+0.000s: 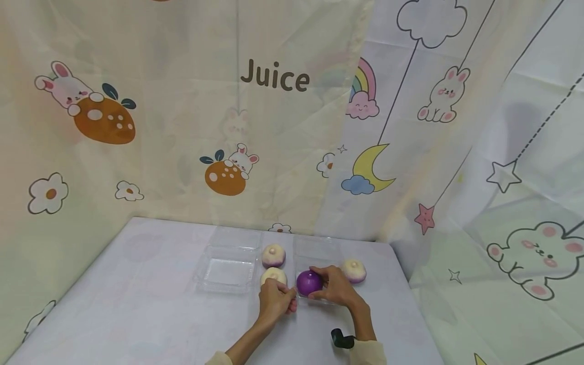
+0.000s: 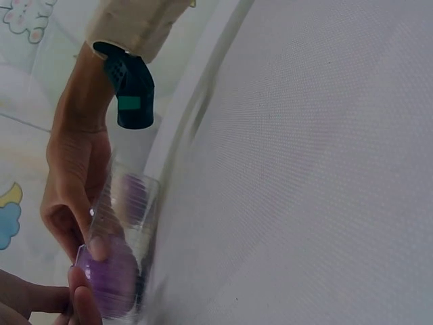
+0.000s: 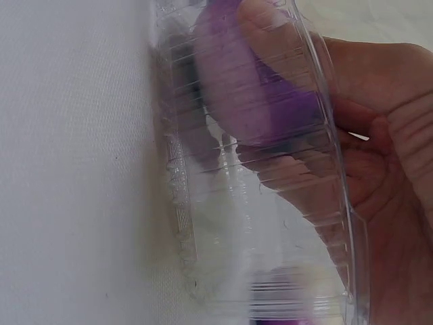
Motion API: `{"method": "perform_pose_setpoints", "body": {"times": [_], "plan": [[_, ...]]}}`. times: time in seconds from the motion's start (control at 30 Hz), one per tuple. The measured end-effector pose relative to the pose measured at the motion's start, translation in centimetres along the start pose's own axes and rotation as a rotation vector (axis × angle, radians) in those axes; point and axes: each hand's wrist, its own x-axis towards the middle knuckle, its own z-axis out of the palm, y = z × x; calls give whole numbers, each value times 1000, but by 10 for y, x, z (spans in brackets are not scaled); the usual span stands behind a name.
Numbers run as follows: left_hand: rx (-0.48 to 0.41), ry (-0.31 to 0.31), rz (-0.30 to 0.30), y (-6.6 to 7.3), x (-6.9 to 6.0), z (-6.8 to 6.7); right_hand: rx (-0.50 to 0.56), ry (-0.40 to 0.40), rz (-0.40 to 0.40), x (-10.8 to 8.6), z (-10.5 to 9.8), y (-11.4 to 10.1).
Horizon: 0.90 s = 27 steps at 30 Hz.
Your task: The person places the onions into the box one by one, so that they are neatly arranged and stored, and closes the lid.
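My right hand [image 1: 336, 287] grips a round, turnip-like ball [image 1: 309, 283], its purple side up, between thumb and fingers. That ball sits inside the near part of an open clear plastic box [image 3: 270, 223]; through the ribbed wall its paler part shows in the right wrist view. At the box's near left corner, my left hand [image 1: 275, 300] pinches the rim with curled fingers. Just behind the left hand lies a second ball [image 1: 273, 276], cream on top with a nub, partly covered by the fingers.
Another cream-and-purple ball [image 1: 274, 255] lies farther back between the two boxes, and one more ball [image 1: 354, 270] lies right of the right box. A second open clear box [image 1: 226, 291] stands to the left on the white table [image 1: 150, 299]. A dark device [image 1: 342, 338] sits by the right wrist.
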Motion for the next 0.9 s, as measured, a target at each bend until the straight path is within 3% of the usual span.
{"method": "perform_pose_setpoints", "body": {"times": [0.3,0.9], "plan": [[7,0,-8,0,0,0,-20,2,3,2,3,-1],[17,5,-10,1,-1,0,69,-20,22,1,2,4]]}}
